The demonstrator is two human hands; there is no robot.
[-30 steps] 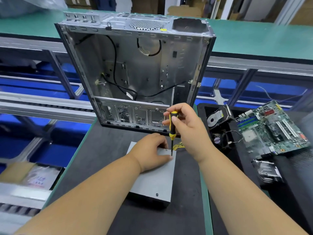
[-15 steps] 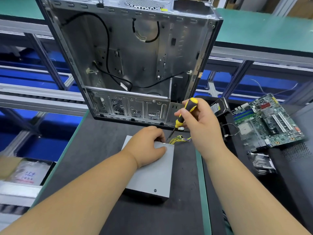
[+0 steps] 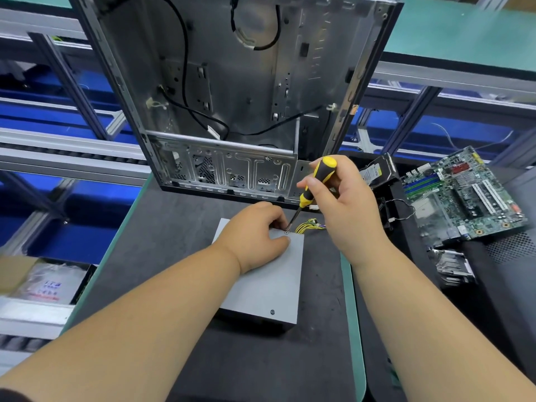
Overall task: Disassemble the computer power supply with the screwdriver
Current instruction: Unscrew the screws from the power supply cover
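A grey metal power supply [image 3: 269, 282] lies flat on the dark mat, with yellow wires [image 3: 307, 226] coming out of its far end. My left hand [image 3: 255, 236] rests on its top, fingers curled over the far edge and thumb beside a screw [image 3: 286, 232] at the far right corner. My right hand [image 3: 348, 210] grips a yellow-and-black screwdriver [image 3: 320, 175], tilted, with its tip down at that screw. A second screw [image 3: 272, 312] sits in the near right corner of the lid.
An open, gutted computer case [image 3: 232, 82] stands upright just behind the power supply. To the right lie a motherboard [image 3: 464, 195], a hard drive [image 3: 374, 171] and a heat sink [image 3: 452, 268]. A box with a plastic bag [image 3: 46, 282] sits low on the left.
The screwdriver went from upright on the lid to tilted, its handle leaning right and its tip at the far corner screw. My left hand stayed on the power supply. The view moved closer.
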